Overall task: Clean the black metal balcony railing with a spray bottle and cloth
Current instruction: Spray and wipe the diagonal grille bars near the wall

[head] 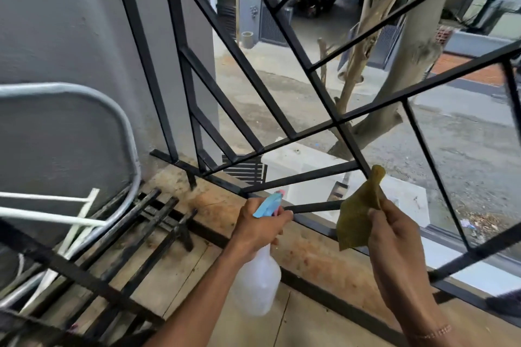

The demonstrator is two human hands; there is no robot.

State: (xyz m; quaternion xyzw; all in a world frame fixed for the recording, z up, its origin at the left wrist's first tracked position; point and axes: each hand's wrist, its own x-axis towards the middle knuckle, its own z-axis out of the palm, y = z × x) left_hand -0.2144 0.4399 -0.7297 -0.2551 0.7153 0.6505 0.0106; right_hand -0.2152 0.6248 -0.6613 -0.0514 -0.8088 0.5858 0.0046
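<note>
Beyond a street, the black metal balcony railing looks dusty; left hand grips a translucent blue-nozzled spray bottle, right hand pinches an olive cloth against a bar.

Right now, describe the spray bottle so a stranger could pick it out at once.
Start at the black railing and drop to its lowest bars, just above the balcony floor. There the left hand grips the spray bottle by its neck. It alone has a cloudy white body and blue trigger head; the right hand holds an olive cloth.
</note>
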